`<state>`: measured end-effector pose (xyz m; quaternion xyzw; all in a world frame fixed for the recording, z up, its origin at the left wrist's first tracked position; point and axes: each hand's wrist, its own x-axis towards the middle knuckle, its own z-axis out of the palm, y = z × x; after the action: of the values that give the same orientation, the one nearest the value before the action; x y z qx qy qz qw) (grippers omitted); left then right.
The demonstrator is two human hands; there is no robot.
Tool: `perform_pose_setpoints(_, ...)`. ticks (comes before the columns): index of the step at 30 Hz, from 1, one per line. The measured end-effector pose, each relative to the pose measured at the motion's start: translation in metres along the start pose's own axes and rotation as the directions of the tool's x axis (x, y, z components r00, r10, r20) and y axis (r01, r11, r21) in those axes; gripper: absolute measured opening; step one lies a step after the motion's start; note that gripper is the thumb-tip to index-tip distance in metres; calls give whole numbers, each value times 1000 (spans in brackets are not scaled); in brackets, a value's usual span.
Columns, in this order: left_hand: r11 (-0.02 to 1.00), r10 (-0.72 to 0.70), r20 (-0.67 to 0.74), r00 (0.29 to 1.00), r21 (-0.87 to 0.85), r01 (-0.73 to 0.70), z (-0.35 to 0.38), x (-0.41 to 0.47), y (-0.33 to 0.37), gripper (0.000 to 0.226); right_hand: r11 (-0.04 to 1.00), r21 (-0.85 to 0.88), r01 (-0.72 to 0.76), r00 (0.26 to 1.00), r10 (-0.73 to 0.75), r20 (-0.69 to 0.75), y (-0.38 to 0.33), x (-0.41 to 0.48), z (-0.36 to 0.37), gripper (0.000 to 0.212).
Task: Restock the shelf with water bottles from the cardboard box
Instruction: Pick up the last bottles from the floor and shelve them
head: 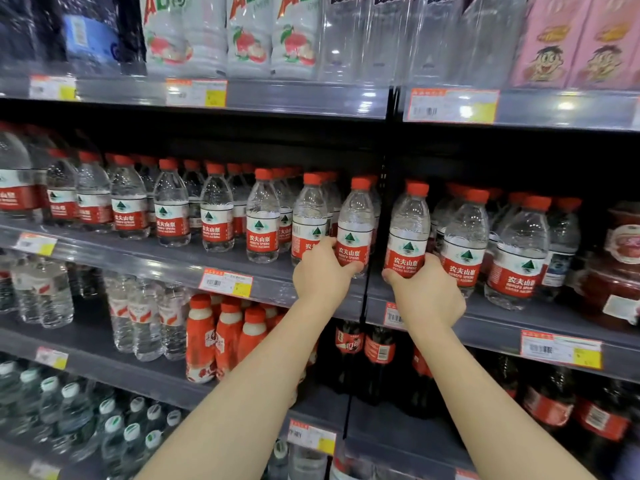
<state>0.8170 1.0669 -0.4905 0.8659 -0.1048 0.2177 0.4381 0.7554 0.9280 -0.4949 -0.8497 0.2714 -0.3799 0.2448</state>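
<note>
Hands, left (320, 271) and right (427, 292), each clasped round a water bottle (355, 226) at shelf edge (277, 289).

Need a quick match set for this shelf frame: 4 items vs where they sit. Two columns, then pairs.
1. left hand
2. right hand
3. pink cartoon cartons
4. dark cola bottles

A. top shelf, right
B. grip on the water bottle right of the shelf divider
C. shelf below the hands
D. grip on the water bottle left of the divider

Pairs: 1-D, 2-B, 3-A, 4-C
</note>
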Motion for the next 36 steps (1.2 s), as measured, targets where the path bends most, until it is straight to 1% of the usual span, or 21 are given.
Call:
perform_pose_setpoints(6, 1000, 9, 41, 999, -6, -9, -5, 0, -3, 66, 1000, -12, -4, 1000, 4, 7, -4, -3, -5, 54)
perform_pose_setpoints(14, 1000, 16, 42, 999, -20, -15, -7, 1, -5, 57, 1000, 2, 3, 1000, -3, 0, -4, -5, -5, 48)
perform_pose_setpoints(17, 998, 51, 51, 997, -38, -49, -8, -2, -6, 57, 1000, -25, 17, 1000, -17, -14, -2, -2, 0, 54)
perform_pose_setpoints(18, 996, 63, 27, 998, -66, -61, -9, -4, -8, 53, 999, -32, 23, 1000, -23, -18, 0, -2, 1, 55)
perform_pose_setpoints(19, 992, 70, -27, 997, -101, -72, -11, -6, -12, 46, 999, -35, 28, 999, -29, -23, 1, -2, 2, 56)
perform_pose_setpoints(20, 991, 71, -115, 991, -107, -83, -13, -6, -17, 38, 999, -35, 34, 999, -35, -30, 2, -2, 2, 57)
perform_pose_setpoints(21, 993, 72, -211, 975, -73, -89, -16, -5, -23, 34, 999, -34, 38, 998, -40, -39, 2, -2, 2, 57)
perform_pose_setpoints(22, 997, 62, -283, 957, -16, -69, -20, -2, -30, 36, 999, -31, 42, 998, -44, -47, 3, -2, 2, 56)
perform_pose_setpoints(23, 999, 34, -323, 946, 33, -25, -24, 2, -35, 45, 999, -27, 45, 998, -46, -52, 3, -3, 1, 56)
perform_pose_setpoints(24, 997, -9, -327, 945, 69, 33, -26, 7, -38, 56, 999, -25, 44, 998, -45, -52, 3, -3, 1, 55)
perform_pose_setpoints(26, 983, -77, -266, 961, 141, 118, -29, 15, -39, 76, 999, -29, 33, 998, -34, -48, 3, -3, 2, 55)
perform_pose_setpoints(27, 973, -102, -226, 969, 179, 144, -29, 18, -37, 81, 999, -34, 31, 998, -33, -47, 3, -3, 2, 55)
perform_pose_setpoints(29, 957, -141, -175, 975, 230, 179, -27, 25, -32, 83, 999, -38, 31, 998, -33, -49, 4, -2, 3, 54)
perform_pose_setpoints(32, 951, -181, -163, 970, 224, 215, -25, 31, -32, 77, 999, -37, 29, 999, -30, -30, 4, -1, 3, 51)
perform_pose_setpoints(36, 976, -145, -147, 978, 140, 166, -24, 33, -42, 58, 999, -37, 38, 999, -40, -30, 6, -1, 5, 48)
